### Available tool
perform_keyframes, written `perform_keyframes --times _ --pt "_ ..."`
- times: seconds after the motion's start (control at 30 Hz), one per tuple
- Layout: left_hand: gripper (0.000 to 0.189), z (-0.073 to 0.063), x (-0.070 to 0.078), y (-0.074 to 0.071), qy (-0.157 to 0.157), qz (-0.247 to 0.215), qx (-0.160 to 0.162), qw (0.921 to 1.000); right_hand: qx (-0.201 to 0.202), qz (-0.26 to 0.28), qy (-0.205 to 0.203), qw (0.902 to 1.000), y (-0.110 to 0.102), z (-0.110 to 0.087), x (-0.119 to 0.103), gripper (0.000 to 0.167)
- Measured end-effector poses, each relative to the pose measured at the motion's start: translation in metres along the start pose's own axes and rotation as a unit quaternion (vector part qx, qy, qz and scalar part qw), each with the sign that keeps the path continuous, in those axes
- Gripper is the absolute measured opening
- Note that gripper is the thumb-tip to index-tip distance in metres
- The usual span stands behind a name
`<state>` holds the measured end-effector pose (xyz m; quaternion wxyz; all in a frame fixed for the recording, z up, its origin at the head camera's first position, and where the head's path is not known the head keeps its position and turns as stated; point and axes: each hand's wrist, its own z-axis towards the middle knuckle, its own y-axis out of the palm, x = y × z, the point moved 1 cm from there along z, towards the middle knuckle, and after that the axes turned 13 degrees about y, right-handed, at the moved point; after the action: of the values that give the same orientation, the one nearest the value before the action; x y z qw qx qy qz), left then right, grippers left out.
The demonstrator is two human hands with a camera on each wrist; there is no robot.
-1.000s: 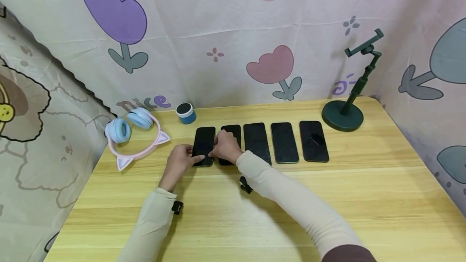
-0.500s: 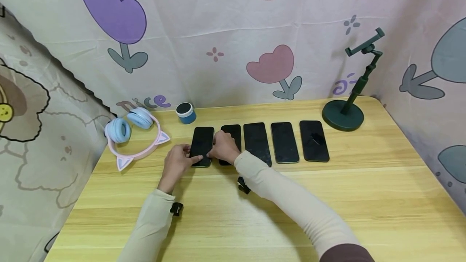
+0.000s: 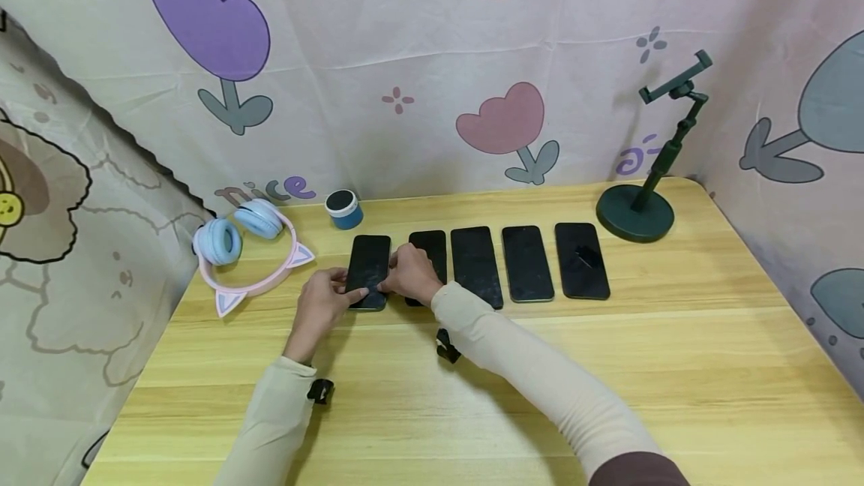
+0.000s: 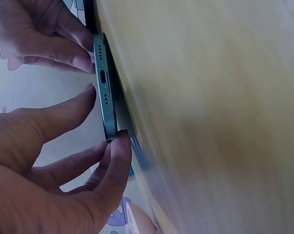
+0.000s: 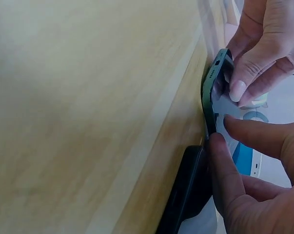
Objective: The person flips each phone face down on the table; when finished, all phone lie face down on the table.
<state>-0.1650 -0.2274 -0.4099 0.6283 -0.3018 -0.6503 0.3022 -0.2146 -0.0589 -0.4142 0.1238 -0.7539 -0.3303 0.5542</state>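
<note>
A black-screened smartphone with a green frame (image 3: 367, 261) lies face up at the left end of a row of phones. My left hand (image 3: 317, 313) holds its lower left side, the thumb over the screen and the fingers at the edge. From the opposite side, my right hand (image 3: 415, 274) pinches the lower right edge between thumb and fingers. In the left wrist view, the phone's charging-port end (image 4: 103, 78) faces the camera, with both hands around it. The second phone (image 3: 434, 246) lies partly hidden behind my right hand; its edge (image 5: 183, 185) shows in the right wrist view.
Right of the hands lie a third phone (image 3: 475, 261), a fourth (image 3: 528, 268) and a fifth (image 3: 580, 276). Blue-and-pink cat-ear headphones (image 3: 220, 241) lie at left, near a small blue jar (image 3: 346, 214). A green phone stand (image 3: 634, 217) stands at back right on the wooden table (image 3: 418, 411).
Both hands have shifted the leftmost phone slightly to the left, widening its gap from the second phone. The other phones have stayed in place.
</note>
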Motion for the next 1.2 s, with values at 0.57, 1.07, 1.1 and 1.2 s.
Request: perform_keyframes --times 0.57,1.07,1.1,1.2 --pt "0.047 -0.011 0.000 -0.013 0.029 -0.035 0.015 0.9988 -0.010 0.071 -0.004 0.9974 0.005 -0.002 0.002 0.032" --pt "0.036 -0.016 0.002 -0.019 0.074 -0.087 0.039 0.9926 -0.008 0.102 0.012 0.9947 0.007 -0.005 0.001 0.035" --pt "0.036 -0.017 0.002 -0.020 0.075 -0.091 0.040 0.9923 -0.007 0.104 0.013 0.9944 0.007 -0.005 0.001 0.033" --pt "0.036 -0.017 0.002 -0.021 0.070 -0.103 0.043 0.9913 -0.009 0.110 0.016 0.9938 0.008 -0.005 0.001 0.030"
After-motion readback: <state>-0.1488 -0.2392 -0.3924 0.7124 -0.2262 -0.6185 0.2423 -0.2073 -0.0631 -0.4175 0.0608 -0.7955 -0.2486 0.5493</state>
